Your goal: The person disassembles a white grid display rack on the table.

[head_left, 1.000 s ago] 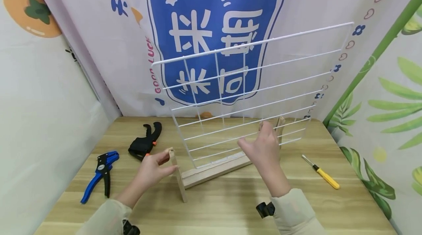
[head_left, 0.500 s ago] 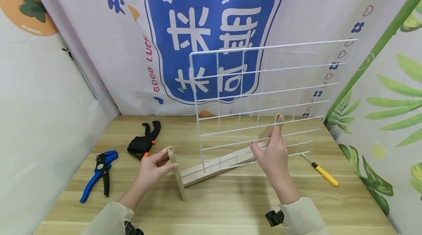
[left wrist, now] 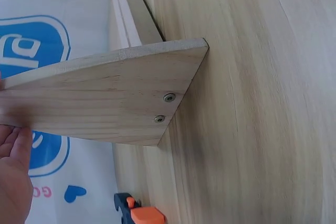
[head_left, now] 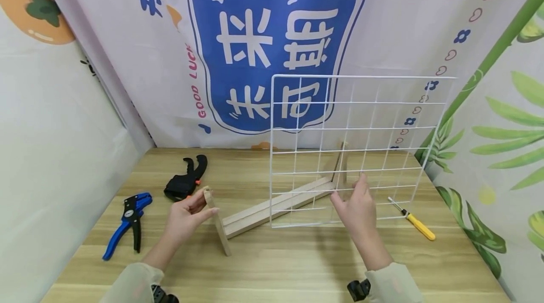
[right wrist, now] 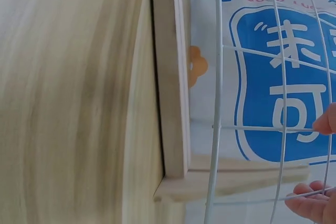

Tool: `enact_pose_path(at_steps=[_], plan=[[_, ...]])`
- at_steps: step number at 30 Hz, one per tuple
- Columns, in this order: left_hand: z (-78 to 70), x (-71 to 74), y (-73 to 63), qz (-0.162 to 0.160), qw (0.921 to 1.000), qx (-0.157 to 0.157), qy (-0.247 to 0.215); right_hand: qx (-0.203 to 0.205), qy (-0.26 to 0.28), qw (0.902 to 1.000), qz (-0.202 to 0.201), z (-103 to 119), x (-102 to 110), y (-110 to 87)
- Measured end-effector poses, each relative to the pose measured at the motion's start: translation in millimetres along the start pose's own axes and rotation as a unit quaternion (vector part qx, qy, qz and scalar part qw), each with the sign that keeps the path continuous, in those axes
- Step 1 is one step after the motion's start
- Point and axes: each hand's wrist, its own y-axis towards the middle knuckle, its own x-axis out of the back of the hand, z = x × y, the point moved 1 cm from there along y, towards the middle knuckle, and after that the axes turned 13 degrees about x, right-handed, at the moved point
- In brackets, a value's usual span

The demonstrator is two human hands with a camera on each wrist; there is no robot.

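My left hand [head_left: 186, 215] grips the upper part of the near end board of a wooden frame [head_left: 217, 225]. Two screw heads show low on that end board [left wrist: 113, 95] in the left wrist view. Two rails with a slit between them run back to the frame's far upright. A white wire grid [head_left: 348, 128] stands in front of the far part of the frame, apart from the near end board. My right hand [head_left: 359, 206] holds the grid near its lower middle; thumb and fingers [right wrist: 310, 203] are at its wires in the right wrist view, partly out of frame.
Blue-and-black pliers [head_left: 129, 223] lie at the left of the wooden table [head_left: 289, 274]. Behind them is a black clamp [head_left: 187, 180] with orange parts. A yellow-handled screwdriver [head_left: 418, 225] lies at the right, close to the grid's lower corner. A printed cloth [head_left: 170, 90] hangs behind.
The grid has moved down and to the right, levelled out, and come out in front of the rails. The right hand has moved right and lower. The wooden frame has shifted and turned slightly.
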Motion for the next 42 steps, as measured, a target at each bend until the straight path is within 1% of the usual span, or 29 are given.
enact_pose_path(at_steps=[4, 7, 11, 15, 17, 20, 23, 27, 31, 34, 38, 42], plan=[[0.7, 7.9, -1.3, -0.017, 0.9997, 0.015, 0.012, -0.005, 0.003, 0.9999, 0.009, -3, -1, -1.4], [0.5, 13.3, -2.9, -0.028, 0.9986, 0.037, 0.027, -0.013, 0.004, 0.9999, 0.01, -3, -3, -3.2], [-1.2, 20.5, -6.3, -0.04, 0.996, 0.068, 0.043, -0.028, 0.009, 0.9993, 0.021, -5, -5, -5.2], [-2.6, 26.1, -9.8, -0.041, 0.9941, 0.094, 0.037, -0.041, 0.018, 0.9983, 0.039, -7, -7, -7.2], [-2.1, 28.2, -11.3, -0.04, 0.9935, 0.1, 0.036, -0.048, 0.021, 0.9975, 0.048, -8, -8, -8.5], [0.2, 31.0, -13.3, -0.044, 0.9932, 0.1, 0.04, -0.06, 0.024, 0.9959, 0.063, -9, -10, -10.1], [2.4, 33.6, -15.1, -0.064, 0.9913, 0.1, 0.057, -0.076, 0.024, 0.9939, 0.077, -11, -13, -11.4], [4.2, 36.5, -17.2, -0.097, 0.9865, 0.101, 0.085, -0.099, 0.025, 0.9894, 0.103, -12, -16, -11.7], [5.8, 38.7, -18.7, -0.113, 0.9837, 0.097, 0.101, -0.117, 0.028, 0.9832, 0.137, -13, -18, -10.2], [6.7, 39.8, -20.2, -0.123, 0.9816, 0.096, 0.11, -0.122, 0.026, 0.9796, 0.158, -13, -20, -9.5], [7.1, 40.6, -22.3, -0.134, 0.9801, 0.102, 0.105, -0.123, 0.017, 0.977, 0.174, -15, -22, -9.9], [8.0, 41.4, -23.5, -0.146, 0.9792, 0.109, 0.09, -0.125, 0.013, 0.9742, 0.187, -17, -24, -11.2]])
